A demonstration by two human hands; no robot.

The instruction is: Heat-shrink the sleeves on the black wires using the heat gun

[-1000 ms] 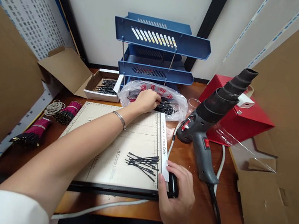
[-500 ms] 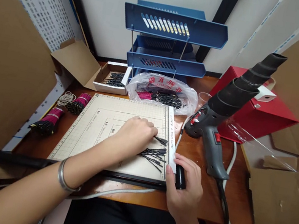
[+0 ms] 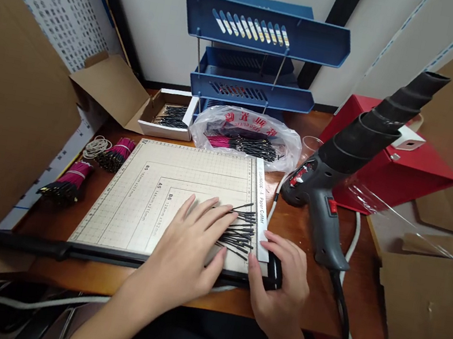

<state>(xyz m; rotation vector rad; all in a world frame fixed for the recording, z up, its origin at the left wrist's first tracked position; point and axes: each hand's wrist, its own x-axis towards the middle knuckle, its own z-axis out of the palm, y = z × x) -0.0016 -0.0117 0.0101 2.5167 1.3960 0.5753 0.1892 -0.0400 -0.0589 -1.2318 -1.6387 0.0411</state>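
Note:
My left hand point(image 3: 191, 242) lies with its fingers spread over the paper cutter's board point(image 3: 112, 219), its fingertips on a row of thin black pieces point(image 3: 239, 233). Those pieces lie side by side, and their right ends point toward the white strip point(image 3: 260, 210) at the cutter's right edge. My right hand point(image 3: 283, 282) rests at the near right corner, fingertips and thumb on the strip's near end, fingers apart. Under it a black part point(image 3: 274, 268) of the cutter is partly hidden.
A grey heat gun point(image 3: 328, 211) stands right of the cutter before a red box point(image 3: 405, 172). Behind are a plastic bag point(image 3: 286, 127) of wires, an open carton point(image 3: 163, 131) and blue trays point(image 3: 264, 30). Pink-and-black bundles point(image 3: 71, 180) lie at left.
My left hand has moved back toward me and opened from a closed shape into spread fingers over the black pieces. More pieces show in the row. My right hand stays near the same corner.

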